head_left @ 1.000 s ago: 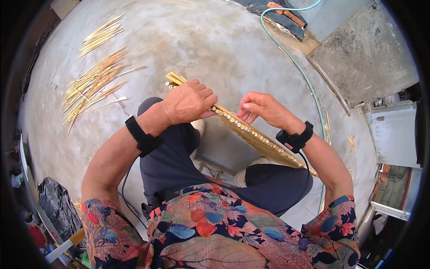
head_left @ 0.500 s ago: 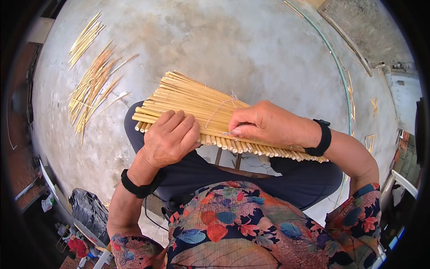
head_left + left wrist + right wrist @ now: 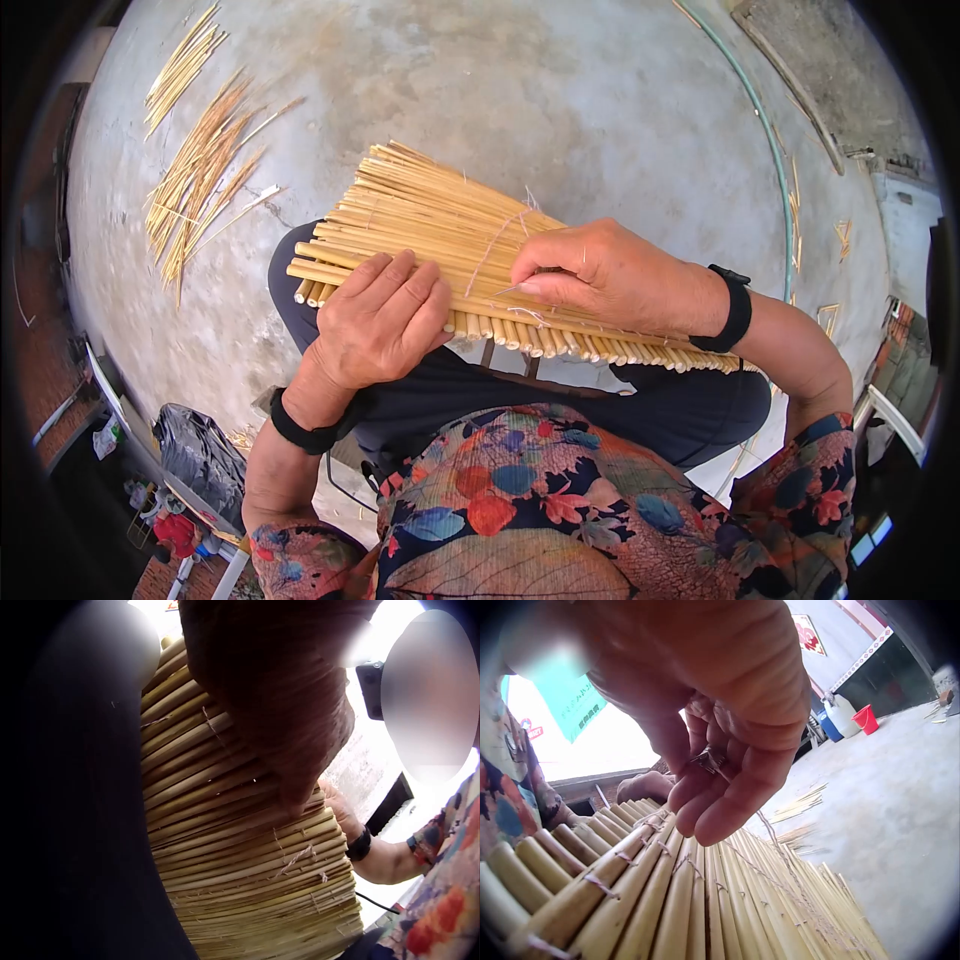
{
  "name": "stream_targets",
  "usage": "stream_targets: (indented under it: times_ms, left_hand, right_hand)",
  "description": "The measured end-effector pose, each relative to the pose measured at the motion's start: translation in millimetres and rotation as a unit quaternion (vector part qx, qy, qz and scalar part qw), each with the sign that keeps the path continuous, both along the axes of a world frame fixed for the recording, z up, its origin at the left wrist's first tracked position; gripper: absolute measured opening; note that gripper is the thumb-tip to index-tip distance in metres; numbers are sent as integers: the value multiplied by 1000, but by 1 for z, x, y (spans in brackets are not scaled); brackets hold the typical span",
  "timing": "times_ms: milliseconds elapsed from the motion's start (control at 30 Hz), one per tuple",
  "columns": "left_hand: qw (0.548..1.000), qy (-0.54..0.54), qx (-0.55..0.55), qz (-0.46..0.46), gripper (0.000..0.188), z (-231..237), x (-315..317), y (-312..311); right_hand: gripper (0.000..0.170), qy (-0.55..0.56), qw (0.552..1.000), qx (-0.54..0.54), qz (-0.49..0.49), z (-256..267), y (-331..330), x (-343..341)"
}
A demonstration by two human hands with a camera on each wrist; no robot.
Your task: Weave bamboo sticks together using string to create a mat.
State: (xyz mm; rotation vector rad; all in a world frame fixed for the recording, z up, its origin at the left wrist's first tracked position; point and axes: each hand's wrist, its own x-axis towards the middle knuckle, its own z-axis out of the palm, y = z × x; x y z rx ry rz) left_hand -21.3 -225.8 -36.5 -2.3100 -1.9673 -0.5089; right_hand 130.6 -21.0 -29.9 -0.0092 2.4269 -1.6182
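A mat of straw-coloured stalks point(image 3: 420, 210) lies across the person's lap, its stalks stitched side by side with thin string. The left hand point(image 3: 385, 322) grips the near edge, fingers curled over the top. To its right, the right hand point(image 3: 612, 278) pinches a thin string between thumb and forefinger, close over the mat. A loop of pinkish string point(image 3: 487, 250) trails across the stalks. In the right wrist view, a small metallic piece point(image 3: 709, 757) shows among the curled fingers; its kind is too unclear to tell. Rows of stitches point(image 3: 604, 886) run along the stalks.
Two bunches of loose stalks point(image 3: 205, 195) lie on the concrete floor at left. A green hose point(image 3: 770, 145) curves along the right. Black plastic point(image 3: 200, 455) sits at lower left. The right wrist view shows a red bucket point(image 3: 866, 720) beside a white jug point(image 3: 842, 714).
The mat has turned from edge-on to face up on the lap. Both hands have come down to it; the right, formerly raised beside the edge, now pinches string just above the stalks.
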Motion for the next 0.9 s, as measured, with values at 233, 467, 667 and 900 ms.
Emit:
stream_targets:
  times_ms: [233, 467, 667, 900]
  left_hand:
    - [999, -48, -1, 17, 37, -9, -14, 21]
    - [995, -51, -71, 46, 24, -25, -43, 63]
    - [983, -71, -154, 69, 32, -23, -66, 103]
    - [981, -81, -173, 38, 28, -25, -71, 103]
  right_hand:
    - [12, -19, 998, 50, -39, 11, 14, 5]
    - [18, -49, 991, -8, -122, 3, 37, 0]
    - [20, -93, 982, 69, -147, -3, 63, -15]
    - [21, -78, 982, 27, -170, -13, 71, -16]
